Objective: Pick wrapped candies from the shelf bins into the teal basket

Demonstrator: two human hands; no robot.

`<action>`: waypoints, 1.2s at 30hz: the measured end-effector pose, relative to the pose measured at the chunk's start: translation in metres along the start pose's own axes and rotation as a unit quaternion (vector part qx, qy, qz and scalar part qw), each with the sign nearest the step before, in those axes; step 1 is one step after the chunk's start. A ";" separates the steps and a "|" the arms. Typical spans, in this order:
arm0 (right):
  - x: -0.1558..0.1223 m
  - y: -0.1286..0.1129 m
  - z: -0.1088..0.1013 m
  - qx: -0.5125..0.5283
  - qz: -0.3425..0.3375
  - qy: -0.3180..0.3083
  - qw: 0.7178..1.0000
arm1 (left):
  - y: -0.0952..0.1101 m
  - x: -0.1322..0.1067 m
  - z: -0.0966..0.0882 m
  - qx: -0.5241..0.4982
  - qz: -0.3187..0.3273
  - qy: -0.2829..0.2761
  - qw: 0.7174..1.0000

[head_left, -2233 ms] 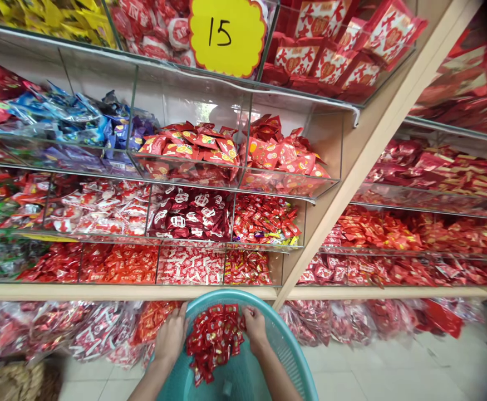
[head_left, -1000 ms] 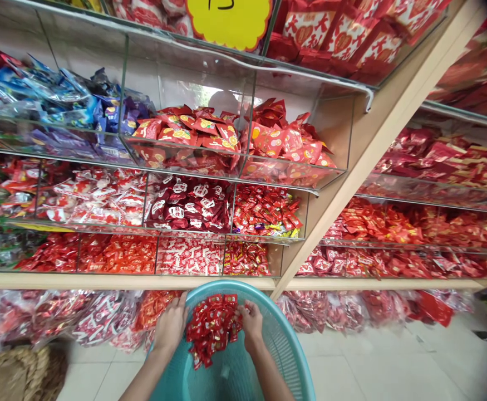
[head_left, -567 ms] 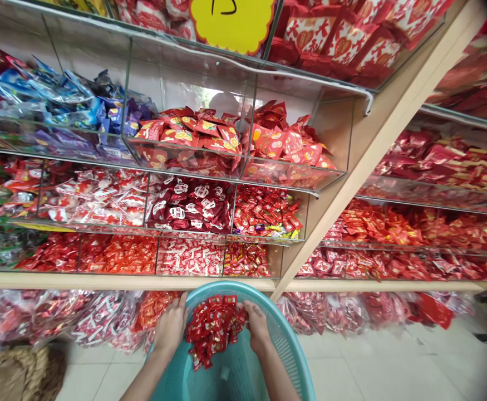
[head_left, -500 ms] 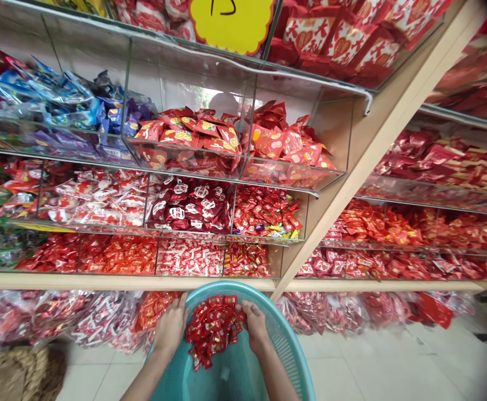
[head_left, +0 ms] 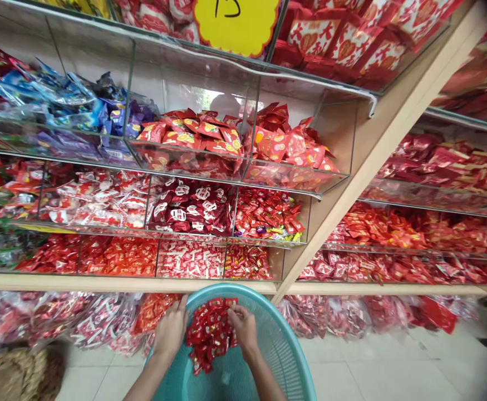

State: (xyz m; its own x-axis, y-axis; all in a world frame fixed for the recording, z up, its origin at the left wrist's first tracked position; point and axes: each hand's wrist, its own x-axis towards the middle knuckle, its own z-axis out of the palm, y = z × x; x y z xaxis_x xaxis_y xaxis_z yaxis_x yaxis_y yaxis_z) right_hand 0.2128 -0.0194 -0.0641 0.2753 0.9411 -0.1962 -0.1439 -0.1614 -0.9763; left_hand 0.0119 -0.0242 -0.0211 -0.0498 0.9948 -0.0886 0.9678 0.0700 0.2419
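Observation:
A teal plastic basket (head_left: 297, 356) with slotted walls stands below the shelves. Inside it, a heap of small red-wrapped candies (head_left: 212, 334) lies against the far left part. My left hand (head_left: 171, 328) grips the basket's rim on the left, its fingers pointing forward. Reaching into the basket from the right, my right hand (head_left: 243, 331) has its fingers bent and pressed together at the right edge of the heap. Its fingertips touch the red candies; exactly how many are between them is hidden.
Clear-fronted shelf bins of wrapped candy rise ahead, with red orange-print packets (head_left: 199, 133) and maroon packets (head_left: 191, 206). A slanting wooden post (head_left: 330, 223) divides the shelves. Candy bags (head_left: 105, 317) sit under the bottom board (head_left: 101, 283). A woven basket (head_left: 21, 373) is at lower left.
My right hand has moved left, over the right edge of the candy heap, with its fingers more bent. The left hand stays at the rim. The view has shifted slightly.

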 end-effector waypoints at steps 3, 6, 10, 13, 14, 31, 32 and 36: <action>0.001 0.003 0.001 -0.025 -0.032 -0.003 0.999 | 0.000 0.001 0.002 0.007 -0.004 -0.001 1.000; 0.002 0.006 0.003 -0.053 -0.057 -0.017 0.997 | 0.000 0.000 0.001 0.010 -0.003 0.000 1.000; 0.001 0.007 0.004 -0.120 -0.094 -0.019 0.988 | 0.001 -0.001 -0.001 0.010 -0.003 0.004 1.000; -0.001 0.006 0.003 -0.216 -0.164 0.013 0.962 | 0.000 0.000 0.000 0.010 -0.005 0.001 1.000; -0.002 0.004 0.003 -0.240 -0.189 0.024 0.952 | 0.000 0.001 0.000 0.008 -0.005 0.001 1.000; 0.030 -0.303 0.005 -0.482 -0.444 -0.026 0.755 | -0.004 0.002 0.001 -0.007 -0.016 -0.030 0.999; 0.036 -0.315 0.012 -0.529 -0.417 -0.033 0.739 | -0.004 0.002 0.000 -0.004 -0.018 -0.031 0.999; 0.046 -0.339 0.042 -0.667 -0.281 -0.075 0.686 | -0.005 0.002 0.003 0.000 -0.020 -0.034 0.999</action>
State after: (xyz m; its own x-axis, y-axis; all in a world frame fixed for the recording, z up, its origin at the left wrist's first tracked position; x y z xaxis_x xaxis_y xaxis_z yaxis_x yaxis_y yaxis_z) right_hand 0.2340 0.0916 0.2614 -0.1855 0.9696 0.1594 0.9700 0.2066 -0.1279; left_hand 0.0077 -0.0229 -0.0249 -0.0725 0.9838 -0.1638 0.9652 0.1105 0.2370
